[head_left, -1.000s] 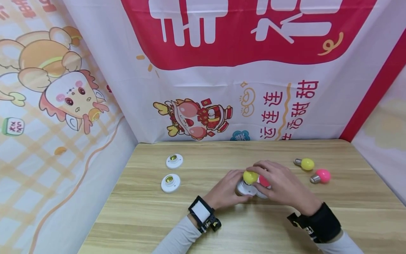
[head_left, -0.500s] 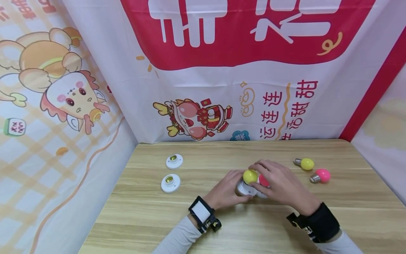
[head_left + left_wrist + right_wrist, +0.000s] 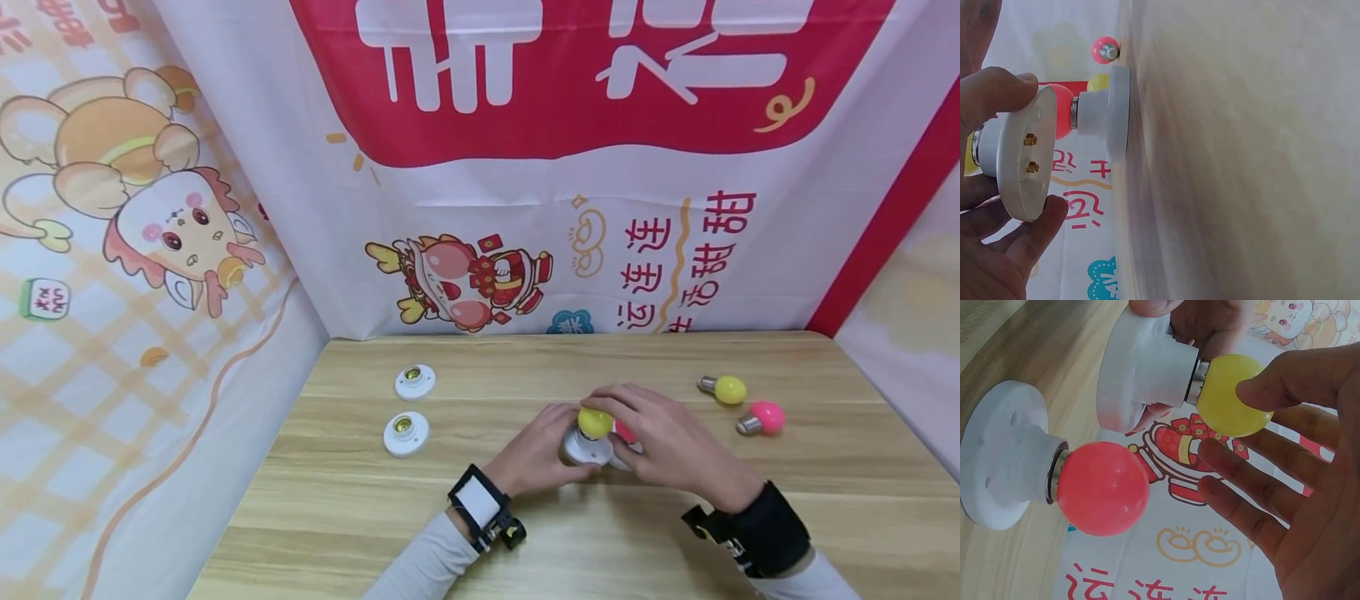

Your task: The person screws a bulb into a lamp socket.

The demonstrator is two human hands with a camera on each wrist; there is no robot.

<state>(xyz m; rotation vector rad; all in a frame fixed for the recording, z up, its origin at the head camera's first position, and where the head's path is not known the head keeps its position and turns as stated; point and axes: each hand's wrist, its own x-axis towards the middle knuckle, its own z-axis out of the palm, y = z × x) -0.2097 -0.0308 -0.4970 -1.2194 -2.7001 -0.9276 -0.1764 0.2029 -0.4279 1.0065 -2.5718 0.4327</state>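
On my head feed, the right hand (image 3: 660,437) hides much of the pink bulb (image 3: 1102,487); my right wrist view shows it seated in the standing lampholder (image 3: 1000,456), white and round-based, on the wood-grain table (image 3: 337,517). I find the right thumb and index finger pinching the smooth yellow bulb (image 3: 1229,397) at the mouth of the raised lampholder (image 3: 1041,112); its thread depth I cannot determine. The left hand (image 3: 536,454) grips that raised base between thumb and fingers, two brass-coloured terminals (image 3: 1031,139) exposed underneath. On the cloth backdrop (image 3: 480,187) I read red 运, 连连 and 甜甜; large white characters (image 3: 697,71) are cut off above.
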